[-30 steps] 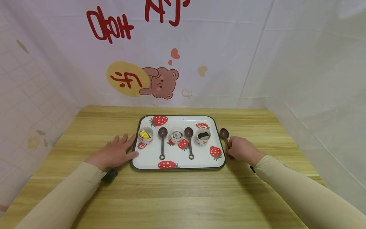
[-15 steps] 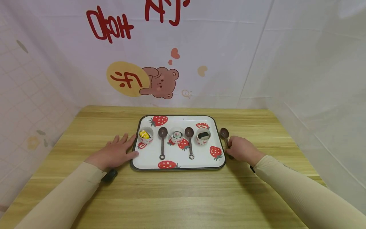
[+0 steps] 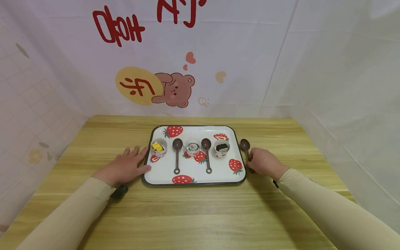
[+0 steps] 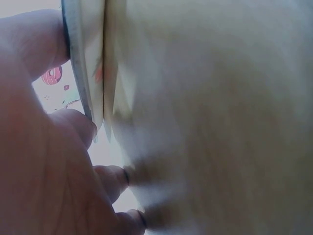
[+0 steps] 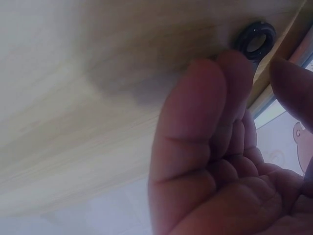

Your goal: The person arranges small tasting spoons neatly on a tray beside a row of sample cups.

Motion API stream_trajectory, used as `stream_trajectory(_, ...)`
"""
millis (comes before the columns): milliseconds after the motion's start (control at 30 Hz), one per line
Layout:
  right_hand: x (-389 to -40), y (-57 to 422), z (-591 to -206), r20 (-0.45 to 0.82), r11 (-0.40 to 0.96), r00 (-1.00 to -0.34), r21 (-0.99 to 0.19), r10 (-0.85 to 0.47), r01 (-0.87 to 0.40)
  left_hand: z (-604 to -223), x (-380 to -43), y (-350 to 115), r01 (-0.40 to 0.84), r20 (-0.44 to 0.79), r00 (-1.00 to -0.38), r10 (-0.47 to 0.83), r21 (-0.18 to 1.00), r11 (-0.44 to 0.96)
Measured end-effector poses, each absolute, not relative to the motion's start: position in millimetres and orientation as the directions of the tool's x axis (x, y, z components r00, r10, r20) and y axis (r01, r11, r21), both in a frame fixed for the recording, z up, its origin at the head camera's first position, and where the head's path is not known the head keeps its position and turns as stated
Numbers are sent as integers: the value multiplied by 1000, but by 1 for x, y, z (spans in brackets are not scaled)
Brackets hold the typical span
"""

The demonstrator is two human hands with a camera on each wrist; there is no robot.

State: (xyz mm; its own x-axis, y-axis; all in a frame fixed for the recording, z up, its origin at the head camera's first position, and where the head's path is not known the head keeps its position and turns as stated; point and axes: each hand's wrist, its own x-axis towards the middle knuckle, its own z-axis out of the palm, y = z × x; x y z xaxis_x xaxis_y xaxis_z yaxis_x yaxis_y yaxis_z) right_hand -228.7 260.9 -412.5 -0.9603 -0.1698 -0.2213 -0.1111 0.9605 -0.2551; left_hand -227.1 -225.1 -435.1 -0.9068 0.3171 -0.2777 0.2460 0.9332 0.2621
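We see the right hand (image 3: 265,163) curled on the handle of the outer spoon (image 3: 245,143), pinching it between thumb and fingers; in the right wrist view, the ring (image 5: 244,43) at the handle's end sticks out past the fingertips. This brown spoon lies just outside the tray's right edge, its bowl pointing away from us, and we cannot tell whether it touches the rim. Our left hand (image 3: 124,167) holds nothing: its fingers are spread over the tabletop at the tray's left edge, the thumb lapping over the rim. Between the hands sits the white tray (image 3: 215,178), dark-rimmed and printed with strawberries. Across it we count, from left to right, a left cup (image 3: 160,153) with a yellow-topped piece, a left spoon (image 3: 177,143), a middle cup (image 3: 192,153) with a round roll, a second spoon (image 3: 206,143), and a right cup (image 3: 221,153) with a black-and-white piece. Both spoons on the tray have their ring ends toward us. Pale sleeves (image 3: 331,208) reach in from both lower corners over the wood-grain table (image 3: 187,215). Behind it hangs a white cloth (image 3: 237,45) bearing red lettering and a brown bear (image 3: 178,89).
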Motion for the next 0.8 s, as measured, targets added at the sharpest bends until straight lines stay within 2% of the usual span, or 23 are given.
stream_trajectory(800,-232,263,-415,-228,959,-956,-257,-183,-122,-433,-226,-225,241,-285,-905,316,270,932)
